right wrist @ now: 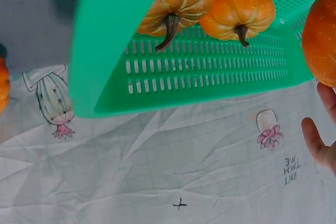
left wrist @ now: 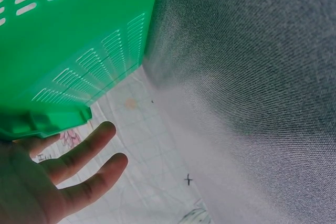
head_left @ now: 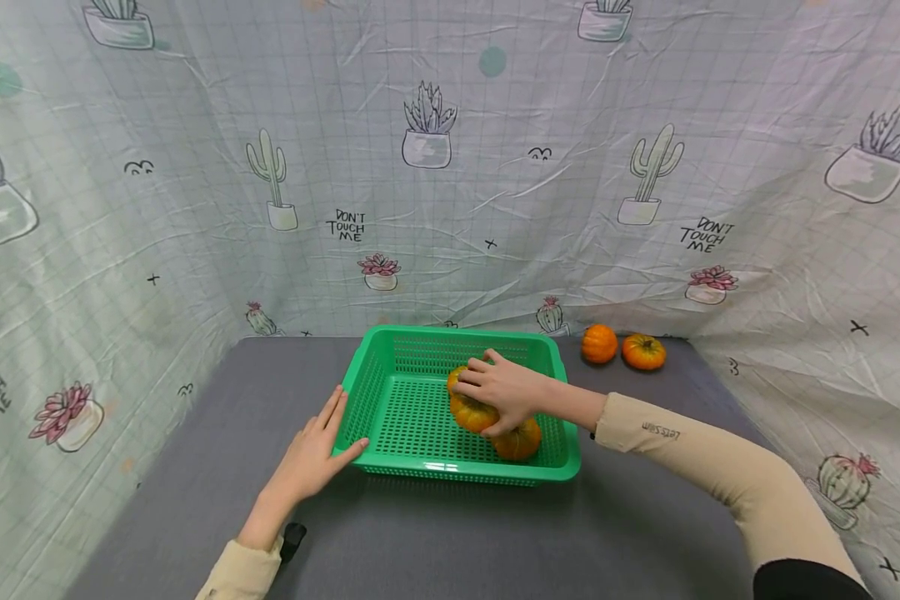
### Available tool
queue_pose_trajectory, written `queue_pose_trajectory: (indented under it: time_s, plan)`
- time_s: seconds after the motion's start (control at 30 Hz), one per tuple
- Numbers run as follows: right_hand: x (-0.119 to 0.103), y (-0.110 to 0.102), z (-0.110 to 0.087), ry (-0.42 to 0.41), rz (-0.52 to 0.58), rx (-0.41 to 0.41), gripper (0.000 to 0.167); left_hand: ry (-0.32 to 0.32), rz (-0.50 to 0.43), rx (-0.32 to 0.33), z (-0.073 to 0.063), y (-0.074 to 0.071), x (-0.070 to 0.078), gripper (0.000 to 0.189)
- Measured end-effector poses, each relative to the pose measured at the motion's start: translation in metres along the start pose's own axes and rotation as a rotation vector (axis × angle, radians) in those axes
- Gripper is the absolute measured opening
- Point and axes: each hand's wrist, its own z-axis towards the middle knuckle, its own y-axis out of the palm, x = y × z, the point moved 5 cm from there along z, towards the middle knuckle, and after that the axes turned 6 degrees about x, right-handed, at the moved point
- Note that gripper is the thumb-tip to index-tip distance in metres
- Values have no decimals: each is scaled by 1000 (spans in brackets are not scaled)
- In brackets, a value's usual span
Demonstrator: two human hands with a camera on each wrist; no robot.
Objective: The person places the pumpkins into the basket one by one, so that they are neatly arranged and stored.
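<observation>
A green plastic basket (head_left: 435,468) with slotted walls stands on the grey table. My right hand (head_left: 506,390) reaches over its right side and grips an orange pumpkin (head_left: 471,414), seen at the right edge in the right wrist view with fingertips against it. Another pumpkin (head_left: 517,440) lies in the basket's near right part, partly under the hand. In the right wrist view, two stemmed pumpkins, one (right wrist: 181,1) beside the other (right wrist: 239,11), sit inside the basket. My left hand (head_left: 309,454) rests at the basket's left rim, fingers extended and thumb spread over the near corner.
Two more pumpkins, one rounder (head_left: 599,343) and one flatter (head_left: 643,352), sit on the table (head_left: 645,508) behind the basket's right side. A patterned cloth backdrop (head_left: 495,200) hangs along the back and both sides.
</observation>
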Motion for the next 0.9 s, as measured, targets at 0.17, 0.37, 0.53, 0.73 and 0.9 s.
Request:
queue_pose_trajectory:
  time_s: [0.17, 0.37, 0.53, 0.73, 0.9]
  plan:
    - [-2, 7, 12, -14, 14, -21, 71, 1, -2, 0, -1, 0, 0, 81]
    - [-5, 12, 26, -54, -22, -54, 72, 5, -1, 2, -1, 1, 0, 80]
    - [-6, 20, 32, -65, -79, -140, 75, 2, -3, -1, -1, 1, -1, 80]
    - [-7, 31, 34, -86, -154, -204, 77, -1, 0, -3, -1, 2, -1, 81]
    - [-7, 39, 33, -90, -147, -229, 77, 2, 0, -2, -1, 2, -1, 81]
